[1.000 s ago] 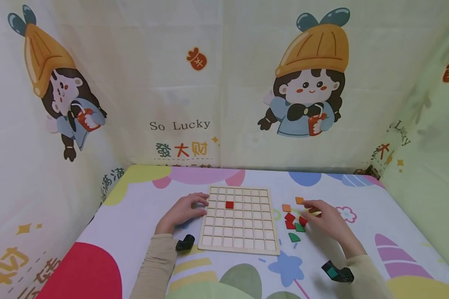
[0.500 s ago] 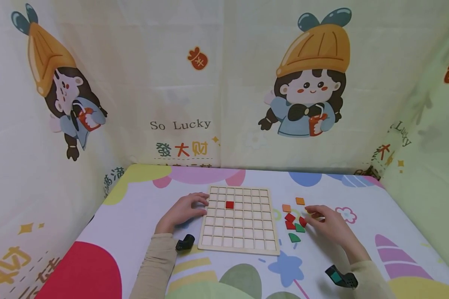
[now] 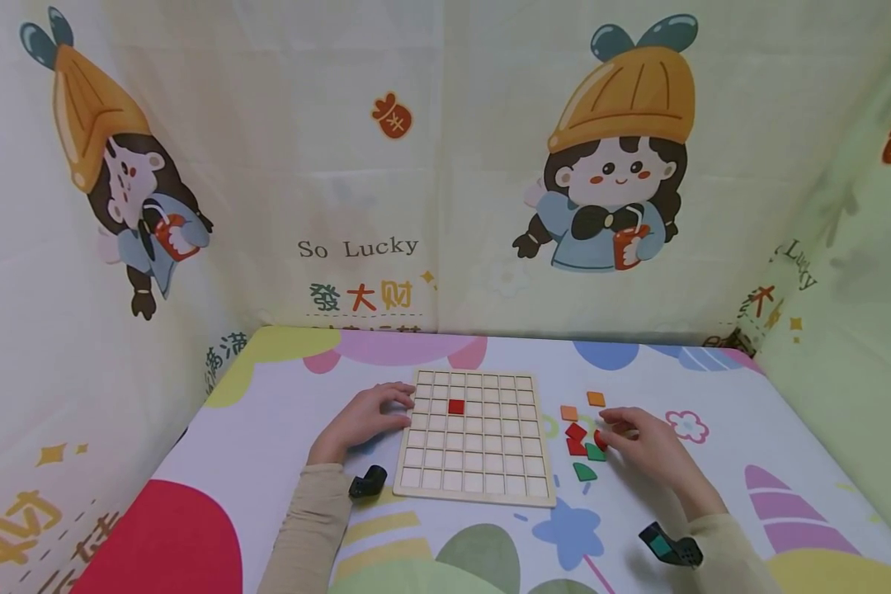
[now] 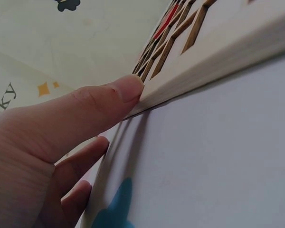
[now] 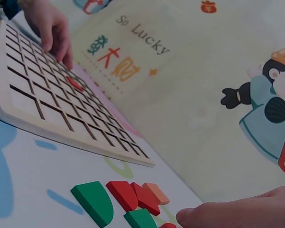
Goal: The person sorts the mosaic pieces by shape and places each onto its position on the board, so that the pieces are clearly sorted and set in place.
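Since the earlier frames the right hand (image 3: 649, 450) has drawn a little nearer and leftward, from beside the far orange tile (image 3: 596, 399) down to the clump of red and green tiles; its fingertips (image 3: 603, 439) now sit at a red tile (image 3: 601, 440) on the right of that clump, and whether they pinch it or only touch it cannot be told (the wrist view shows just a thumb (image 5: 218, 216) low over the pieces, next to a sliver of red). The left hand (image 3: 364, 419) has not shifted: it rests at the left edge of the board (image 3: 475, 487) near its far corner, fingers loosely bent over the rim, and its wrist view shows the thumb (image 4: 85, 114) pressed against the board's side. The board lies flat mid-table with one red square (image 3: 456, 407) seated in a cell in its far half, same as before. The loose tiles lie just right of the board: a second orange tile (image 3: 568, 413), red pieces (image 3: 575, 431), a green piece (image 3: 594, 453) and, nearest, a green quarter-round (image 3: 582, 472). None of these has changed place. The hands are well apart, one on each side of the board.
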`<state>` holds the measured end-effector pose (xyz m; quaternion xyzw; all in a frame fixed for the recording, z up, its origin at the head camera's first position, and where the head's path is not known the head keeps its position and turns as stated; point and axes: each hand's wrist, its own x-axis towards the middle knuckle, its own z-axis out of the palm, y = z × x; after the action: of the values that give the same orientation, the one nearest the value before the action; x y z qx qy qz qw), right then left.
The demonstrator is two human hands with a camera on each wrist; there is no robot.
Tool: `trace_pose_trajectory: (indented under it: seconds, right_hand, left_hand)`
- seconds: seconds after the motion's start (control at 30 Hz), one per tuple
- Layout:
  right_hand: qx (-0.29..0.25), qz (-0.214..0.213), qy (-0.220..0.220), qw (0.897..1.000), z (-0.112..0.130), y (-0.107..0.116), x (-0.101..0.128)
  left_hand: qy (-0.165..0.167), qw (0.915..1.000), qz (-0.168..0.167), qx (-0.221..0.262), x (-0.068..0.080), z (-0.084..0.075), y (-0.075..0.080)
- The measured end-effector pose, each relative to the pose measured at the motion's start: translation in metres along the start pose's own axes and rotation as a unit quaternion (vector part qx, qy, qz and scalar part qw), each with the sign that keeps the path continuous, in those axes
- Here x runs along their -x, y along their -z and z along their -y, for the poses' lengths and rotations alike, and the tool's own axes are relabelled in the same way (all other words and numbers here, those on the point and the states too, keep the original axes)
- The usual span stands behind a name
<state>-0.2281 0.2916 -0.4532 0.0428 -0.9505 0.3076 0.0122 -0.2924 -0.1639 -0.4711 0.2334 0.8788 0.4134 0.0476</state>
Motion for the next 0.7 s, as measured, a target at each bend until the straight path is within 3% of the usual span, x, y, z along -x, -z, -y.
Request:
trace_pose_trajectory:
  seconds: [0.37,0.7]
  right_hand:
    - [-0.019,0.001,-0.047,0.999,-0.001,0.001,-0.022]
    - [0.022,-0.012,-0.005,1.000,-0.010,-0.004,-0.040]
  left_hand:
    - [0.001,1.0000,0.002,0.000,0.000,0.001,-0.001]
    - [-0.008,1.0000,-0.001,-0.002,0.000,0.002,0.000]
